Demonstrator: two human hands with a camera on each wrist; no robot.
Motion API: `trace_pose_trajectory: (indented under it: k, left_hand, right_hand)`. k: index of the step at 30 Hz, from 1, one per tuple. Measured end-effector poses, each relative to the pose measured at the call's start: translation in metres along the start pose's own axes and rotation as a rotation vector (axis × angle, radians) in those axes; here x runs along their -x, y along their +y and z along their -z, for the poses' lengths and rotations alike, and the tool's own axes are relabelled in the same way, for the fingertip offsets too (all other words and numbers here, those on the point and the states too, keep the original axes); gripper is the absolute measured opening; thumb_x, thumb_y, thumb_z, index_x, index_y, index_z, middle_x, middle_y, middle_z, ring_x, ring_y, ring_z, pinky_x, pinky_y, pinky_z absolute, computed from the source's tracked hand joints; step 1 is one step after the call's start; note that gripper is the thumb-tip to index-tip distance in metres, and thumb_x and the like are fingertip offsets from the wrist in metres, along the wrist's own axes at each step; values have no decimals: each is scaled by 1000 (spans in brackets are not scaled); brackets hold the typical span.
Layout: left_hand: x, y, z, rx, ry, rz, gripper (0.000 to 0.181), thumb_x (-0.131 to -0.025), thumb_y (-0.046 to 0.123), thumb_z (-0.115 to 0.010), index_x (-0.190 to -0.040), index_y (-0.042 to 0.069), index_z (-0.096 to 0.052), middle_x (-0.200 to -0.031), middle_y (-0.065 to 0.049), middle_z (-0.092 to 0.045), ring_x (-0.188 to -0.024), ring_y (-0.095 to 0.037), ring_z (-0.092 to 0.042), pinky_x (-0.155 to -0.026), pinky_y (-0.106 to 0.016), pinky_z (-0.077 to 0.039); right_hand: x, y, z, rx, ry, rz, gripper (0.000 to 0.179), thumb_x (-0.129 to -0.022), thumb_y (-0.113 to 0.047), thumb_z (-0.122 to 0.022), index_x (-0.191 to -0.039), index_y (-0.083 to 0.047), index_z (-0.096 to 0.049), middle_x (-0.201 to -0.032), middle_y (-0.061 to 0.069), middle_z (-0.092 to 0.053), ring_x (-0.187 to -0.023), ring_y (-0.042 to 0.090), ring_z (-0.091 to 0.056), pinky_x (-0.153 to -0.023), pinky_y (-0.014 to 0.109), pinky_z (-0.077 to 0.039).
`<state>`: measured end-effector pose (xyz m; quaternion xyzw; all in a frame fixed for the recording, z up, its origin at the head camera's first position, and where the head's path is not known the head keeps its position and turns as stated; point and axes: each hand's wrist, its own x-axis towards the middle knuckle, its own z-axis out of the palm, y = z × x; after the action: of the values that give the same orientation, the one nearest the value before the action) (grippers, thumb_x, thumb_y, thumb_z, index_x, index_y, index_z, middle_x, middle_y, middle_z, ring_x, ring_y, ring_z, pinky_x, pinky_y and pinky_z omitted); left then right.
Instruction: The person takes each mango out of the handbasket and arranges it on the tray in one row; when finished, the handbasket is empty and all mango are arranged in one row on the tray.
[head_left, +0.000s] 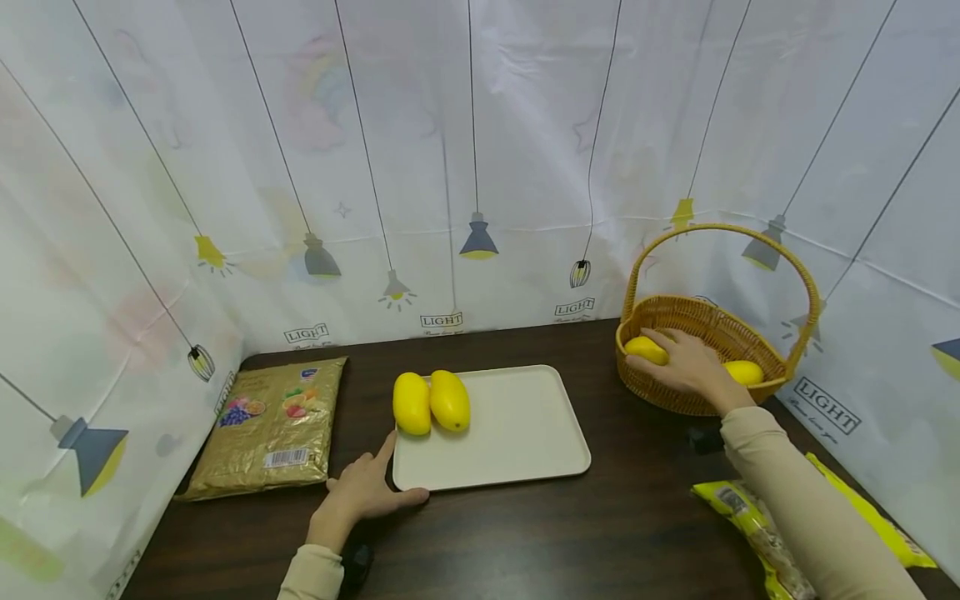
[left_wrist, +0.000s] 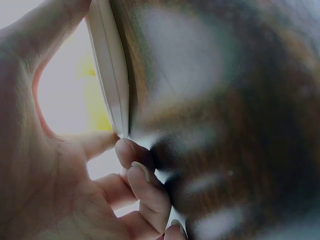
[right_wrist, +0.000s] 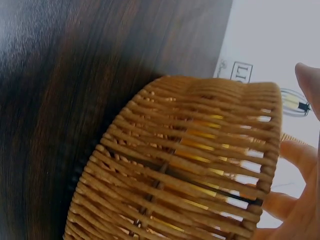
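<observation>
My left hand (head_left: 365, 487) rests at the near left corner of a cream tray (head_left: 517, 425). Its index finger lies along the tray's left edge and its thumb along the front edge; the left wrist view shows the other fingers bent against the dark table. Two yellow mangoes (head_left: 412, 404) lie side by side on the tray's left part. Over at the right, my right hand (head_left: 686, 367) reaches into a wicker basket (head_left: 675, 402) and grips a yellow mango (head_left: 647, 350) near its left side. Another mango (head_left: 744, 372) lies at the basket's right. In the right wrist view, the basket wall hides the grip.
A gold fruit-printed package (head_left: 273, 425) lies left of the tray. Yellow packets (head_left: 757, 525) lie under and beside the right forearm. The basket's tall handle (head_left: 723, 227) arches above the right hand. A printed curtain (head_left: 525, 167) borders the table behind and at the sides.
</observation>
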<state>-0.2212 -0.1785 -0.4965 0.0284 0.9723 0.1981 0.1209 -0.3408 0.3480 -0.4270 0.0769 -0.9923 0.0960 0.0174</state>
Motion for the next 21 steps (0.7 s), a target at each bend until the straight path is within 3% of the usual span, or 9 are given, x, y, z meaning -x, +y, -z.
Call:
trace_pose_trajectory:
  k: [11,21]
  left_hand:
    - [-1,0,1,4,16,-14,118,-70,78,-72,-162,28,-18,-143,-31,-52,-124,-55,-55,-91,-90,-27]
    - [1,0,1,3,12,-13,118,-70,77,-72,-162,27,-18,-142,-31,-53,-123,-55,-56,-90,-90,-28]
  right_hand:
    - [-7,20,2,18,-41,-28,90,-93,-78,-39,-158,-17,-33,-155,35,-33,-134,64,-35,-94,82,-34]
    - [-10,34,8,48,-133,-34,93,-92,-80,-34,-159,-15,-31,-155,37,-31,-132,68,-33,-90,85,-34]
